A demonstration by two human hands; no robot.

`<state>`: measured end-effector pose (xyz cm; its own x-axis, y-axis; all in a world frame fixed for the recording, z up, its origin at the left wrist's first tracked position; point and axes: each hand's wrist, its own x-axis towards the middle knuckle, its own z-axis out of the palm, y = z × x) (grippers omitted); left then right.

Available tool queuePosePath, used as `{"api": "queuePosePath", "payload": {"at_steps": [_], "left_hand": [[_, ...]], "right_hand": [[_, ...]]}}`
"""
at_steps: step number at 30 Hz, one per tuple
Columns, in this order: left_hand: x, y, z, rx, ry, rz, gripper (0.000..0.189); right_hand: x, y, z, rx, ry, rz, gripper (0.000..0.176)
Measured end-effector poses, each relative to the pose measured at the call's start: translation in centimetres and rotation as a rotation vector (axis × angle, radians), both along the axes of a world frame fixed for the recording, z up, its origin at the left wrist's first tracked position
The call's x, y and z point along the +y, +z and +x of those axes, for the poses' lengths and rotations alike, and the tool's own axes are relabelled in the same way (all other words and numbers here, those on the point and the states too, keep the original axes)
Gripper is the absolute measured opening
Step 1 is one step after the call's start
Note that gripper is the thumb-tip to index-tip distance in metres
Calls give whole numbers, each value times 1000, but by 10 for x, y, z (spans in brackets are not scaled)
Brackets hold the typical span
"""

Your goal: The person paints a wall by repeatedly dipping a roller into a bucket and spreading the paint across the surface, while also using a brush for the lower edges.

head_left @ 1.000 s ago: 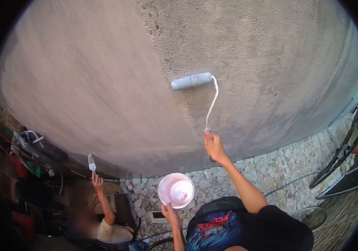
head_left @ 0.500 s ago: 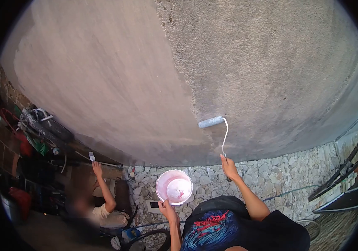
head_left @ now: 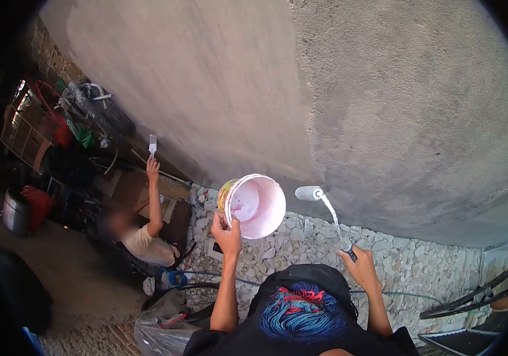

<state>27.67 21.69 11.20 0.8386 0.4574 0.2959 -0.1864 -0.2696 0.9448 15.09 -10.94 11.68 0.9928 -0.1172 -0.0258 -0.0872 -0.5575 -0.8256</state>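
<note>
My left hand (head_left: pixel 228 237) grips the near left rim of a white bucket (head_left: pixel 270 207), its inside smeared with pinkish white paint. The bucket is tipped, its mouth facing up and to the right. In my right hand (head_left: pixel 362 268) is the dark handle of a paint roller (head_left: pixel 309 193), with a white-coated frame. The pale roller head overlaps the lower part of the grey wall (head_left: pixel 372 118) in this view. That wall is smooth and lighter on the left, rougher and darker on the right.
At the left a person (head_left: pixel 150 242) sits low by the wall, one raised hand holding a flat paintbrush (head_left: pixel 153 145). Broken stones (head_left: pixel 301 237) cover the ground along the wall. A motorbike (head_left: pixel 96 110), a clear plastic bag (head_left: pixel 168 326) and a thin hose (head_left: pixel 399 293) lie around.
My right hand has lowered, bringing the roller down and toward me. The bucket has risen and tilted in my left hand. The view has shifted left, and the other person's brush is higher.
</note>
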Motion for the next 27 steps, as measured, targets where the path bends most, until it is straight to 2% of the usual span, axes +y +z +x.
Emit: {"api": "queuePosePath", "payload": {"at_steps": [4,9,14,20,22,23,25,27], "left_hand": [[-15,26,2,-92,-42,171,17],[-33,33,-9,-184,-76,364,20],[-43,35,-22,-169,-104,375,21],[-52,37,-34,-151,-256,387,23],[-53,41,-34,-81,-362,364,22],[-54,43,-33,-49,-414,355,21],[-53,45,-31,-33,-443,386,20],[-53,40,-29,70,-447,323,20]], "right_hand": [[-2,10,-7,-213,89,-125,23],[8,22,-6,-209,82,-185,24],[16,35,-8,-225,139,-316,23],[33,35,-2,-234,233,-466,27],[35,47,5,-269,286,-657,28],[34,54,8,-271,282,-653,28],[35,68,12,-178,341,-846,29],[38,79,12,-179,334,-863,26]]}}
